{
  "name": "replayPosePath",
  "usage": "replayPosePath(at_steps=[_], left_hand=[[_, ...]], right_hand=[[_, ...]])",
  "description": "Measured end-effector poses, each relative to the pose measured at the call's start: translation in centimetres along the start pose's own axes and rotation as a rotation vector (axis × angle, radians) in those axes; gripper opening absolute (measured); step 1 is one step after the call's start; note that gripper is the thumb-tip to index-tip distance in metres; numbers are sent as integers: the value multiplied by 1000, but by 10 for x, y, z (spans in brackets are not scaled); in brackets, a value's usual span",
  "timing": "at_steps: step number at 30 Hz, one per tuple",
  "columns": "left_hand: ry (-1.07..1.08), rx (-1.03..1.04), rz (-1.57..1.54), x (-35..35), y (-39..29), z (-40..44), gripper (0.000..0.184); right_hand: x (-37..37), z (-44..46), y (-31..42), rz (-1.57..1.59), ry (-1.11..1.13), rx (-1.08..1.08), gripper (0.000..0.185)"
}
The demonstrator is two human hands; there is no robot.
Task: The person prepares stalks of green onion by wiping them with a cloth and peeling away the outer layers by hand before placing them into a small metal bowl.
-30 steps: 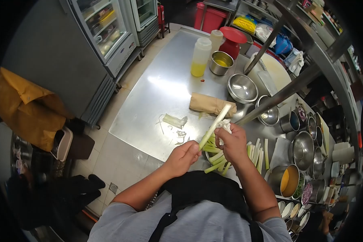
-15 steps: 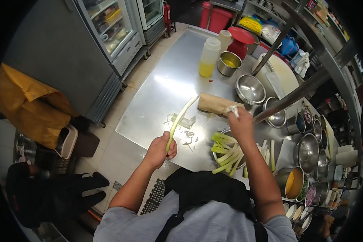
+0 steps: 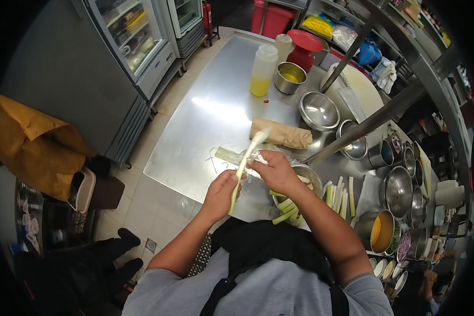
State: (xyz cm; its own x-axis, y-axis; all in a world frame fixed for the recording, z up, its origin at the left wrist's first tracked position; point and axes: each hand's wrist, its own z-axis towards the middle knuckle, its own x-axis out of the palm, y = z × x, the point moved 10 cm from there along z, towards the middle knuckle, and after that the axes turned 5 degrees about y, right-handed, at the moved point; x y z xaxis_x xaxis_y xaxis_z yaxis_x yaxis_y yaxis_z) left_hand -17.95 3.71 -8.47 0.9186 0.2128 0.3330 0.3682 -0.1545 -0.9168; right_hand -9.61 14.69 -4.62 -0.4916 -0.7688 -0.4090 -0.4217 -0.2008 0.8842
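Note:
A thin leek (image 3: 256, 141) slants up from my left hand (image 3: 222, 190), whose fingers are closed round its green lower part. Its white end points away from me. My right hand (image 3: 275, 169) is closed on a crumpled white cloth or paper towel (image 3: 256, 157), right beside the middle of the leek; whether they touch I cannot tell. Beneath both hands lie peeled leek scraps (image 3: 225, 154) on the steel table. Under my right forearm a metal bowl (image 3: 317, 178) holds cut leek pieces (image 3: 285, 208), partly hidden. More leek lengths (image 3: 340, 196) lie to its right.
A brown paper roll (image 3: 282, 133) lies just beyond my hands. Behind it stand a squeeze bottle (image 3: 263, 71) of yellow liquid, a metal pot (image 3: 290, 79) and a red scale (image 3: 304, 50). Steel bowls (image 3: 319, 111) and a slanting metal post (image 3: 371, 124) are at the right.
My right hand has come left and nearer, from the paper roll to the leek, with the white cloth or towel. My left hand still holds the leek, now slightly lower in view.

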Motion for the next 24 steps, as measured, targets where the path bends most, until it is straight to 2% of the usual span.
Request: replayPosePath(at_steps=[1,2,3,4,6,7,11,12,13,14,16,19,20,21,22,24], left_hand=[[-6,1,-2,-4,2,1,35],[-7,34,211,-9,-1,1,33],[-8,65,424,-12,-6,0,31],[-13,63,424,-15,-8,-3,31],[-91,134,734,-24,-26,-12,31],[-98,131,738,-29,-27,-15,31],[-205,92,886,-49,-28,-22,32],[-224,86,923,-52,-27,-23,31],[-222,81,925,-52,-26,-23,31],[-225,94,921,-50,-26,-23,31],[-228,108,916,-50,-25,-20,31],[-237,179,896,-52,-20,-17,32],[-205,137,630,-55,-9,-14,32],[-168,96,363,-54,-2,-12,33],[-168,96,363,-51,-4,-12,33],[-178,-27,96,-48,7,-9,36]], right_hand=[[-11,-3,13,-178,-123,-113,21],[-21,-9,28,-356,-247,-228,22],[-36,-9,25,-466,-338,-157,19],[-53,-10,23,-573,-430,-85,16],[-72,-9,15,-589,-475,-131,17],[-79,-11,17,-608,-526,-171,17],[-87,-11,5,-561,-525,-56,18],[-68,-4,-5,-546,-350,-9,20],[-48,0,-15,-527,-175,38,22],[-41,0,-15,-525,-174,40,22],[-11,4,-20,-540,34,57,27],[-7,1,-22,-599,32,57,34],[-5,-1,-23,-598,35,53,34],[-10,-5,-19,-576,-59,6,38],[-18,-9,-13,-554,-156,-39,43],[-25,-6,-16,-541,-128,13,44]])
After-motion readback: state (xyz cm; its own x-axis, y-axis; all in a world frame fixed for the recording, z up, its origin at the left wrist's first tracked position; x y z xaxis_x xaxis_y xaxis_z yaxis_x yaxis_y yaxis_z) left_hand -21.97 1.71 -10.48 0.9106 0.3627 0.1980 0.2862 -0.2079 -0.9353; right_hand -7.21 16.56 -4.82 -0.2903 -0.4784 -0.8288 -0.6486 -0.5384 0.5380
